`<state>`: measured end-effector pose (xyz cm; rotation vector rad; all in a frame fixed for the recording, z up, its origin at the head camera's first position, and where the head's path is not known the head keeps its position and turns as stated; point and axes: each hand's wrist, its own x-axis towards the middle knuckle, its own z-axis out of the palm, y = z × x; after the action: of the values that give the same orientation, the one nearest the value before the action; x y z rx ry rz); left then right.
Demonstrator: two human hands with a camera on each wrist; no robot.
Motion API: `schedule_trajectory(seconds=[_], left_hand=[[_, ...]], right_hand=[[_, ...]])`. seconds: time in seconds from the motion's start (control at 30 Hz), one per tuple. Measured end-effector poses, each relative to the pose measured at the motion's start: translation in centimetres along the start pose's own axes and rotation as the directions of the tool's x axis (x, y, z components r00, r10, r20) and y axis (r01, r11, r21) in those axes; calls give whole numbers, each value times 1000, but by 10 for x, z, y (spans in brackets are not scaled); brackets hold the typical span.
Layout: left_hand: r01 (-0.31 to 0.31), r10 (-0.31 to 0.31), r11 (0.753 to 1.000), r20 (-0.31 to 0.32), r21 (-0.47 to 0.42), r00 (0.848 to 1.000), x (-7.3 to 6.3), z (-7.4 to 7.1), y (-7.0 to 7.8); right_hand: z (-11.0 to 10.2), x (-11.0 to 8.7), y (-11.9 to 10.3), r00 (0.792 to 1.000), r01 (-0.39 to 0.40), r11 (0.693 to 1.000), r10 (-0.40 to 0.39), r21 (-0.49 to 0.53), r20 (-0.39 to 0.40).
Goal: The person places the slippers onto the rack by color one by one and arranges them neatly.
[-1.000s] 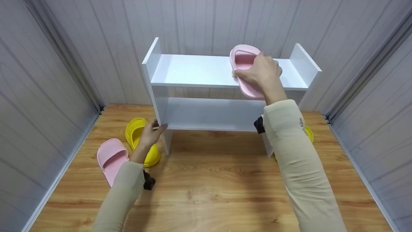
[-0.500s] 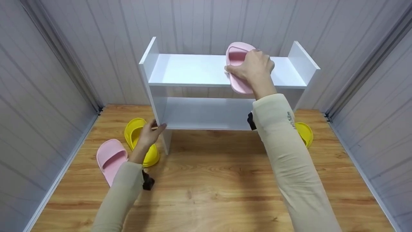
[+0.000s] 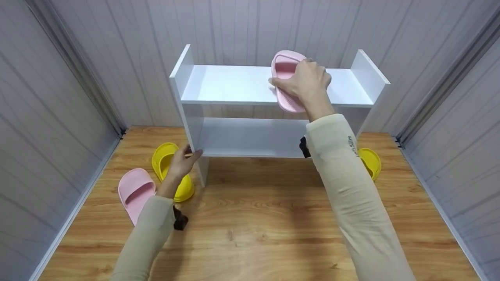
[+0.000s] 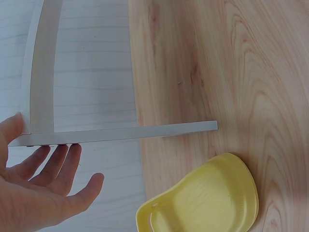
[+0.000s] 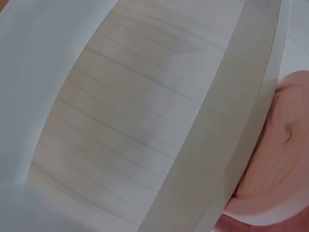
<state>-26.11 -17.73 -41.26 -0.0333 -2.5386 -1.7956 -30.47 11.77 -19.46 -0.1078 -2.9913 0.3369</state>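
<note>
My right hand (image 3: 310, 84) grips a pink slipper (image 3: 290, 102) over the upper board of a white two-tier rack (image 3: 230, 84), right of its middle. The slipper's heel end sticks out past the board's front edge; its toe points to the back wall. Most of its right side is hidden by the hand. In the right wrist view the slipper (image 5: 275, 150) shows at the right, beside the board's edge. My left hand (image 3: 181, 164) pinches the rack's left side panel (image 4: 125, 134) at the lower board, thumb on one side and fingers on the other.
Left of the rack, a second pink slipper (image 3: 134, 191) and a yellow clog (image 3: 184, 191) lie on the wood floor (image 3: 250, 242), partly behind the left arm. Another yellow shoe (image 3: 371, 162) shows beyond the right sleeve. Panelled walls (image 3: 250, 31) enclose the floor behind and at both sides.
My right hand has carried the pink slipper a little left and back along the upper board, slowing in the last half second. The left hand stays at the side panel.
</note>
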Motion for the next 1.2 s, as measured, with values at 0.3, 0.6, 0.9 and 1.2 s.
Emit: schedule_trajectory(seconds=[0.3, 0.6, 0.9, 1.2], left_hand=[[-25, 25, 1000, -7, 3, 1000, 1, -1, -2], [-3, 3, 1000, -9, 9, 1000, -2, -2, 1], [-1, 1, 1000, 0, -9, 1000, -1, -1, 1], [17, -17, 1000, -5, -6, 1000, -1, -2, 2]], right_hand=[[-13, 0, 15, 987, 75, 995, -64, 67, -145], [-25, -2, 54, 818, 304, 942, -182, 142, -546], [-36, -6, 109, 708, 370, 893, -91, 257, -700], [-14, -11, 156, 709, 520, 689, -18, 505, -705]])
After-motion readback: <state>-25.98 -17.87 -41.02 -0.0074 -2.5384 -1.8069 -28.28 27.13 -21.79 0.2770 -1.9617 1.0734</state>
